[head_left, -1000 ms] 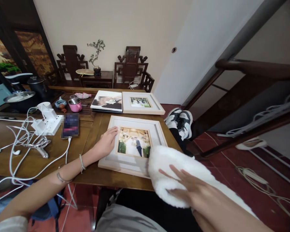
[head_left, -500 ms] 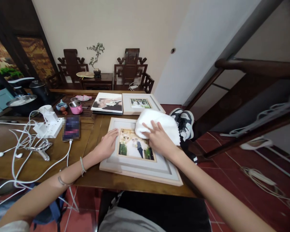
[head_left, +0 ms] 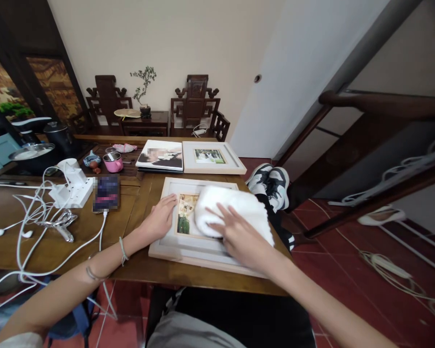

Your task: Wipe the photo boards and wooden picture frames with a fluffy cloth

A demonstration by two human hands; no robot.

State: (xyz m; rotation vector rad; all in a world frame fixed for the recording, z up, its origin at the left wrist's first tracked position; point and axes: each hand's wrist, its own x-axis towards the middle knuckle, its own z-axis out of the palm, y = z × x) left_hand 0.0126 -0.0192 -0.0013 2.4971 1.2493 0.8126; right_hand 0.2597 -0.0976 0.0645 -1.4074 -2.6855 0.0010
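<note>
A picture frame [head_left: 199,254] with a pale wooden border lies flat on the table, a photo [head_left: 183,223] set in its middle. My left hand [head_left: 162,216] holds the frame's left side, fingers laid together over the border. Under my right hand [head_left: 235,232] is a thick white cloth [head_left: 217,198]; the fingers are spread and press it onto the frame. The cloth hides most of the photo and the right part of the frame. My right thumb is out of sight.
Behind lie another framed photo [head_left: 235,164] and a photo panel [head_left: 159,154]. To the left are a phone [head_left: 106,193], a power strip [head_left: 80,193], tangled white cables and a pink cup [head_left: 113,163]. Black-and-white shoes [head_left: 277,186] show beyond the table's right edge.
My right hand has moved the white cloth towards me and slightly left, from the frame's upper right over the photo. My left hand has stayed on the frame's left side.
</note>
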